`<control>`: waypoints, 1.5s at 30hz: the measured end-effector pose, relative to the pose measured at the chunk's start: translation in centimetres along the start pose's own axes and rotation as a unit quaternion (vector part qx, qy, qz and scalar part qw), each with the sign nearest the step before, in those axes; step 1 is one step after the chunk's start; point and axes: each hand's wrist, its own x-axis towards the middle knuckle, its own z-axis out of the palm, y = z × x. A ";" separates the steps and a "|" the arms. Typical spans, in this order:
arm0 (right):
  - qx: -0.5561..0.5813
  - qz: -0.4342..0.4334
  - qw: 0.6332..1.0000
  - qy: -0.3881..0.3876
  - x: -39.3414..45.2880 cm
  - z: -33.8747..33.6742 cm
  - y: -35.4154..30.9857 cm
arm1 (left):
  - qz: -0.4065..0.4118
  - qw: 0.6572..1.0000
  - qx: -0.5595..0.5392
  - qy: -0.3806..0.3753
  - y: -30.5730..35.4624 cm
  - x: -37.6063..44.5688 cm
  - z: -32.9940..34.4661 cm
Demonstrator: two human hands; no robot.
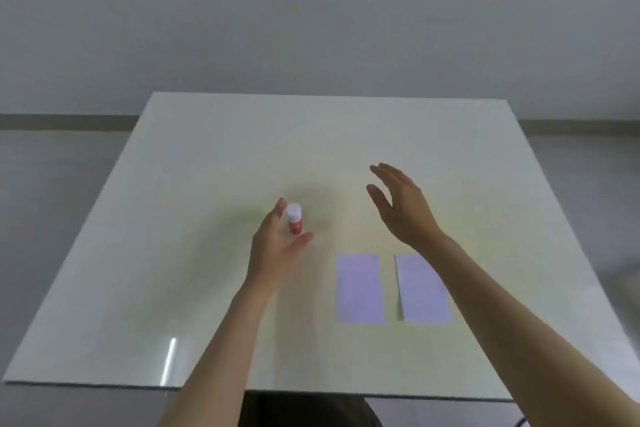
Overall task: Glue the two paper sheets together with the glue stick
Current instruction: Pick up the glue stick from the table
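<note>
A small red glue stick [295, 219] with a white cap stands upright on the white table [194, 184]. My left hand [275, 250] is open around it, fingers on its left and thumb below its base; contact is unclear. My right hand [401, 204] hovers open above the table, right of the glue stick, fingers apart and holding nothing. Two pale purple paper sheets lie flat side by side near me: the left sheet [360, 288] is fully visible, the right sheet [420, 291] is partly covered by my right forearm.
The table's near edge [242, 389] runs just in front of my body. A grey floor and a plain wall lie beyond the far edge. A bright light reflection [169, 360] shows on the near left of the tabletop.
</note>
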 end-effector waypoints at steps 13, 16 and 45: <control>0.211 -0.066 0.975 0.027 -8.2 1.5 -2.1 | 0.269 0.945 0.074 0.169 1.0 -5.3 3.4; 0.201 -0.037 0.979 0.018 -9.4 0.6 -1.8 | 0.305 0.931 0.112 0.167 2.6 -7.3 4.0; -0.121 0.138 0.974 0.136 -5.7 -0.7 14.7 | 0.148 0.950 -0.274 0.016 3.6 -6.5 5.5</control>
